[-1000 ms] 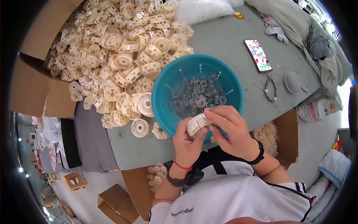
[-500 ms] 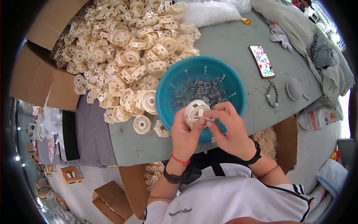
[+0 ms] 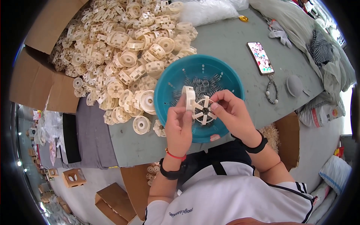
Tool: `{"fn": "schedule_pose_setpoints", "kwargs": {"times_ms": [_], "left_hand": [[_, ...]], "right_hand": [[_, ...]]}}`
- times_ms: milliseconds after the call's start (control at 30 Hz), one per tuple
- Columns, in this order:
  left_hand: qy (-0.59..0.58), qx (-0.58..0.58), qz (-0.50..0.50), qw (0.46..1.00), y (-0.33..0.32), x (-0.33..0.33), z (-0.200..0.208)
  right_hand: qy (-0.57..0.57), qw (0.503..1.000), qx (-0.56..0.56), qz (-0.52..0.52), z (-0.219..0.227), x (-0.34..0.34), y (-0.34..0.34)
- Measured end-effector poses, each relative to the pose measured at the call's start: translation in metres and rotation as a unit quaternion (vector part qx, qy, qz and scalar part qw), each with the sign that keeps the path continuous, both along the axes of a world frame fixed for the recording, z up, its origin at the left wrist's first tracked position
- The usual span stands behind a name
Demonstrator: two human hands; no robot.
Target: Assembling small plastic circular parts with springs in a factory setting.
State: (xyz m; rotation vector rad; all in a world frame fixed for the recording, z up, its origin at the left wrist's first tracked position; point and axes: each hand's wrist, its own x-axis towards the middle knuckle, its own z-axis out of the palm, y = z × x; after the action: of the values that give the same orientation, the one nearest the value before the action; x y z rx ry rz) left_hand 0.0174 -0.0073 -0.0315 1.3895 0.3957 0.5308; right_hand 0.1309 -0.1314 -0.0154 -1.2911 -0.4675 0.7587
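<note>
Over a teal plastic basin [image 3: 160,80] my left hand [image 3: 178,125] grips a cream plastic ring-shaped part [image 3: 189,98], turned so its edge faces me. My right hand [image 3: 231,113] pinches the rim of a spoked cream wheel-like part [image 3: 204,116] that sits right beside the first one. Whether the two parts touch or are joined I cannot tell. Loose metal coil springs [image 3: 202,87] lie in the basin beneath, partly covered by my hands and the parts.
A large heap of cream plastic parts [image 3: 123,56] covers the table's left, beside an open cardboard box [image 3: 41,75]. To the right lie a phone [image 3: 260,58], a beaded strap [image 3: 276,92], a grey cup-shaped pad [image 3: 294,86] and gloves [image 3: 279,33]. Clear plastic bags [image 3: 210,11] rest at the back.
The held part has been turned from facing up to edge-on. A spoked wheel-like part now shows beside it at my right fingers. My hands have moved slightly apart.
</note>
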Motion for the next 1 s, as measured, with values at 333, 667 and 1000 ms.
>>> {"fn": "schedule_pose_setpoints", "kwargs": {"times_ms": [333, 667, 1000], "left_hand": [[-0.021, 0.089, 0.013, 0.996, 0.031, -0.015, 0.010], [0.374, -0.137, -0.034, 0.916, 0.064, -0.250, 0.019], [0.322, 0.501, 0.030, 0.803, 0.056, -0.090, -0.013]], "right_hand": [[-0.074, 0.993, 0.059, -0.068, 0.000, 0.029, -0.036], [-0.212, 0.868, -0.442, -0.073, -0.005, 0.072, -0.269], [-0.389, 0.889, -0.193, -0.143, 0.001, 0.042, -0.087]]}}
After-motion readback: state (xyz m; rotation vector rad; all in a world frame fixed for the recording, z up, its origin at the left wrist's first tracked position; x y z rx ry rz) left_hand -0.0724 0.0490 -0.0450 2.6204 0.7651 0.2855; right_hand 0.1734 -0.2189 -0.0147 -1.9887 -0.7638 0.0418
